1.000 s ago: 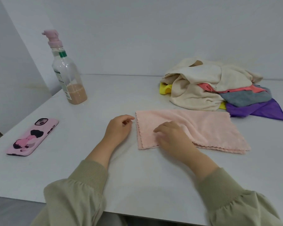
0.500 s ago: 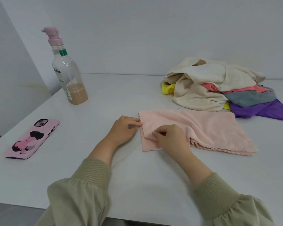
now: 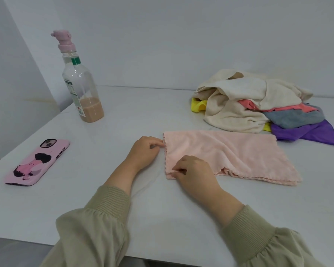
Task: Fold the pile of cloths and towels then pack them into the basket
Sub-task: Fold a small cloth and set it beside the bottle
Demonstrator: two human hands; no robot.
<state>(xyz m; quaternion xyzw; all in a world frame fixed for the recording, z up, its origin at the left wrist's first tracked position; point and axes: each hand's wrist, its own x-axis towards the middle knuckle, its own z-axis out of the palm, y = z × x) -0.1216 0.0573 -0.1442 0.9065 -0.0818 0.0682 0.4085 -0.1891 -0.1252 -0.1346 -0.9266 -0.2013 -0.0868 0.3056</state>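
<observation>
Head view: the pale pink fleecy cloth (image 3: 229,153) with a scalloped hem lies flat at the centre right of the frame on the white surface (image 3: 162,218). It is already doubled, with two layers showing along its lower edge.

A second ago the left hand (image 3: 147,149) sat just short of the cloth's upper left corner and the right hand (image 3: 193,172) rested partway along its left edge. Now the left hand pinches that upper corner. The right hand has slid down the frame to the lower left corner, where thumb and fingertips nip the layers together.

With both ends of the left edge held, the cloth looks ready for its next fold, most likely by carrying that edge across toward the right of the frame.

The heap of cream, coral, grey, yellow and purple cloths (image 3: 249,101) at the upper right lies as it did, so most of the folding remains. No basket is in view.

The clear plastic bottle (image 3: 81,83) with a pink pump top at the upper left and the pink-cased phone (image 3: 37,162) at the left have not moved.
</observation>
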